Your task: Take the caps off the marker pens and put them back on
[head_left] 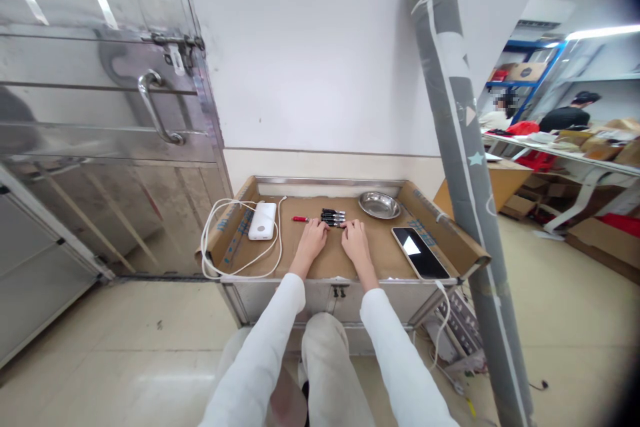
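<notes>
Several black pen-like sticks with silvery right ends (333, 215) lie side by side in a row on the cardboard-lined table top (300, 267). My left hand (315, 237) is at the left end of the nearest stick, its fingers curled and pinched there. Fingers of my right hand (355, 240) close on the silvery right end of that same stick. Both hands partly cover it, and their exact grip is too small to make out. Just left of the row is a short red stick (300, 219), close to my left fingertips.
A white power bank (262, 221) with a looped white cable (205, 240) sits at the left. On the right are a round steel dish (380, 205) and a phone (420, 253). Cardboard walls edge the top. A tall grey roll (463, 120) leans beside it.
</notes>
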Demonstrator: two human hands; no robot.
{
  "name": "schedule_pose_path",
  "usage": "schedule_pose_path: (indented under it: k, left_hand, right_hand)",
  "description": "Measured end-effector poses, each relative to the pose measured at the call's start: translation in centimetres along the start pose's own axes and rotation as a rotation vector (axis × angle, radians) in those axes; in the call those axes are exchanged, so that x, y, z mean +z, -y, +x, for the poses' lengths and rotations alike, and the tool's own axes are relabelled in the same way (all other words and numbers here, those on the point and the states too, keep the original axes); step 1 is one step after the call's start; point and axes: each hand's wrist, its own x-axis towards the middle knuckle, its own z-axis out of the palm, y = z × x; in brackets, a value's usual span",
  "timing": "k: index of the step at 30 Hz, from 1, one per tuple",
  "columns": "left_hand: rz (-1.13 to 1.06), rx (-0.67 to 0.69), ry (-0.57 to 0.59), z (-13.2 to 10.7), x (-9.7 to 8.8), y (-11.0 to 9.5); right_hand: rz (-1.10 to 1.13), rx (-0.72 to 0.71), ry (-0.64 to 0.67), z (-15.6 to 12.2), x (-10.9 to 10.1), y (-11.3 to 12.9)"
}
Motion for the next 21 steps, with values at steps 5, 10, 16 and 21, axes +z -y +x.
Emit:
schedule_pose_path:
  k: [5, 10, 16, 21]
  left_hand:
    - [0.016, -0.007, 0.015, 0.05, 0.0, -0.04]
    - [0.016, -0.031, 0.003, 0.11, 0.13, 0.01]
    - [0.009, -0.032, 0.025, 0.09, -0.14, -0.01]
    - [0.0, -0.041, 0.006, 0.06, -0.08, -0.05]
  right_hand:
    - [-0.012, 0.013, -0.015, -0.11, -0.16, 0.14]
    - [-0.017, -0.002, 0.001, -0.11, -0.38, 0.29]
    - [-0.019, 0.008, 0.021, -0.06, -0.31, 0.11]
    - [-0.005, 0.009, 0.009, -0.07, -0.32, 0.17]
